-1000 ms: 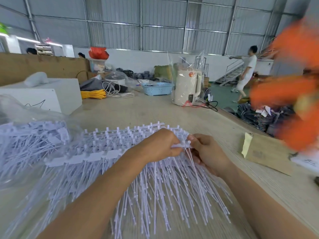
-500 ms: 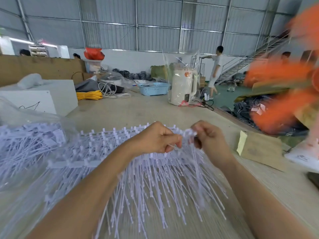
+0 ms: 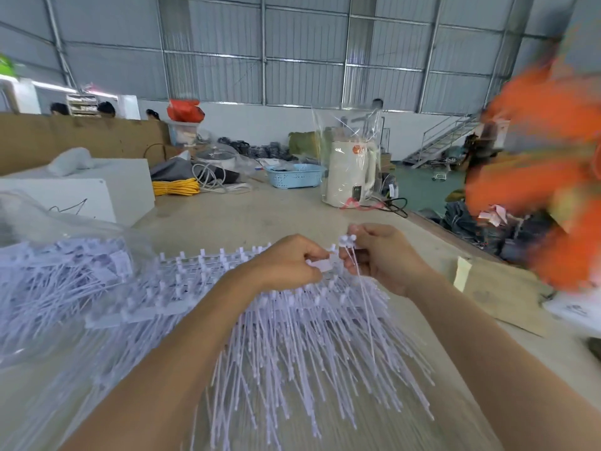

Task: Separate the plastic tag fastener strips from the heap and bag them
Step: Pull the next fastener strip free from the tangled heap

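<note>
— Head view, workshop table (image 3: 253, 219): what at centre?

— A heap of white plastic tag fastener strips (image 3: 292, 327), spread across the table, thin filaments fanning toward the camera, rows of heads along the far edge.

— And the hands?

— Both raised just above the heap's far edge, close together but apart. Left hand (image 3: 289, 262) with fingers curled, pinching a flat white tab of a strip (image 3: 320, 265) between thumb and fingertips. Right hand (image 3: 380, 255) likewise curled, pinching the head of a single fastener (image 3: 346, 239), its long filament hanging down over the heap.

— Any bag?

— At far left, a clear plastic bag (image 3: 65, 229) lying on the table, already holding a mass of the same white strips, just beside the heap.

— Farther back?

— A white box (image 3: 107, 187) behind the bag, with a coil of yellow cable (image 3: 175, 187) near it; a light-blue basket (image 3: 294, 175); a cream electric kettle (image 3: 349, 177) wrapped in clear film, its black cord trailing right. A brown envelope (image 3: 494, 291) on the table's right side, well apart from the heap.

— The orange shape at right?

— Blurred beyond telling; only orange colour (image 3: 546, 190) readable. Grey corrugated wall (image 3: 292, 50) closing the background.
</note>
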Motion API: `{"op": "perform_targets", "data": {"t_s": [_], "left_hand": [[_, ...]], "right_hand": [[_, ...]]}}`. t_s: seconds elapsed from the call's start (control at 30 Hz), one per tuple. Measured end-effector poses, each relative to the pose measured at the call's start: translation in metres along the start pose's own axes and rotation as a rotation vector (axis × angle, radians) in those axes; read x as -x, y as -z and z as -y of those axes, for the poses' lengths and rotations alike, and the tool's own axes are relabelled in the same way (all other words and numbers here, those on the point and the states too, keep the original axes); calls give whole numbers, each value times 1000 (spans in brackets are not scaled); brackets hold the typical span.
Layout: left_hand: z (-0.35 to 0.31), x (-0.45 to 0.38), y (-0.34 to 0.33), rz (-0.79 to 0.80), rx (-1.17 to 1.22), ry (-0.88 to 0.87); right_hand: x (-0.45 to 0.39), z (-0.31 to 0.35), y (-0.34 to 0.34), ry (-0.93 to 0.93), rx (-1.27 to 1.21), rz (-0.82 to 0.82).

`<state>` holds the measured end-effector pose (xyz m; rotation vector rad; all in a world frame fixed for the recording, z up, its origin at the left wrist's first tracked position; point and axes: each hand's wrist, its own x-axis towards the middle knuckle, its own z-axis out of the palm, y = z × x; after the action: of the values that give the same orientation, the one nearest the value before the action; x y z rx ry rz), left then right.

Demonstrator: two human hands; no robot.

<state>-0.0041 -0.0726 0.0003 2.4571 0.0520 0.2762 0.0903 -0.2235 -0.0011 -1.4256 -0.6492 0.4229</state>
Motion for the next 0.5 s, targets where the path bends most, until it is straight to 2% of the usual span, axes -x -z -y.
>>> {"op": "perform_targets", "data": {"t_s": [0.2, 0.37, 0.5], "left_hand": [[-2, 2, 2, -157, -290, -1], [2, 5, 3, -167, -324, 26], [1, 6, 0, -187, -343, 78]], "right_hand": [[-8, -13, -32, -65, -39, -31], [-10, -34, -45, -22, -24, -142], [-8, -39, -45, 5, -4, -128]]}}
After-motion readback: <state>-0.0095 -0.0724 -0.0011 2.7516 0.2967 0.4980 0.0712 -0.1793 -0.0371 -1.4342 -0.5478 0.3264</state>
